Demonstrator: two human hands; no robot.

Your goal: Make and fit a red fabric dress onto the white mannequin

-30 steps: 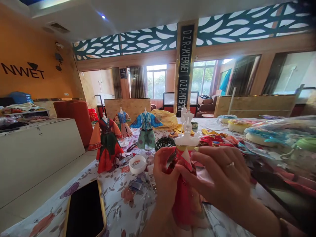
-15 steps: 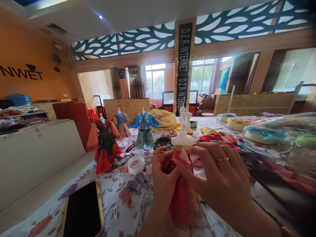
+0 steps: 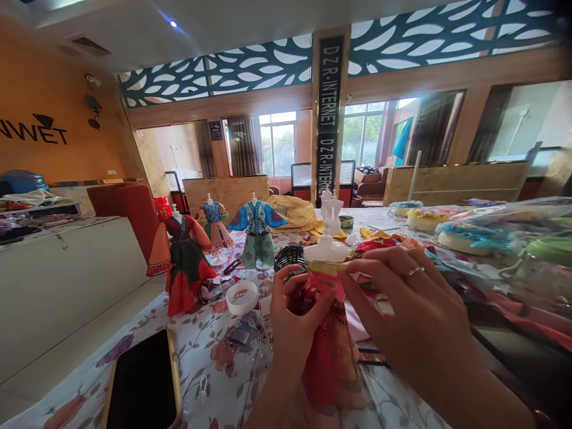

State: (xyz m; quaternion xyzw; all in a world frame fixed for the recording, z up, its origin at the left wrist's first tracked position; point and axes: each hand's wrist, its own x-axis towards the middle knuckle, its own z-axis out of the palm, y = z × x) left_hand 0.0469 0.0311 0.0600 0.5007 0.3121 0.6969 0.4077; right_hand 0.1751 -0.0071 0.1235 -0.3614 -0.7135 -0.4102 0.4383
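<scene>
A small white mannequin [image 3: 328, 247] stands before me in a red doll dress [image 3: 328, 351] with a gold band across the chest. My left hand [image 3: 292, 322] is closed round the left side of the dress at waist height, its thumb across the front. My right hand [image 3: 411, 316], wearing a ring, has thumb and forefinger pinched together at the right end of the gold band. Whatever lies between those fingertips is too small to make out. The dress's right side is partly hidden behind the right hand.
Dressed mannequins in red and green [image 3: 183, 256] and in blue [image 3: 257, 226] stand at the left. A white bowl [image 3: 242, 297], a black basket [image 3: 289, 259] and a phone [image 3: 142, 381] lie nearer. Bright fabrics and a plastic-covered pile [image 3: 513, 226] occupy the right.
A pale triangular piece on the dress front no longer shows there. My right thumb has drawn back from the front to the right edge, meeting the forefinger. The left hand keeps its hold.
</scene>
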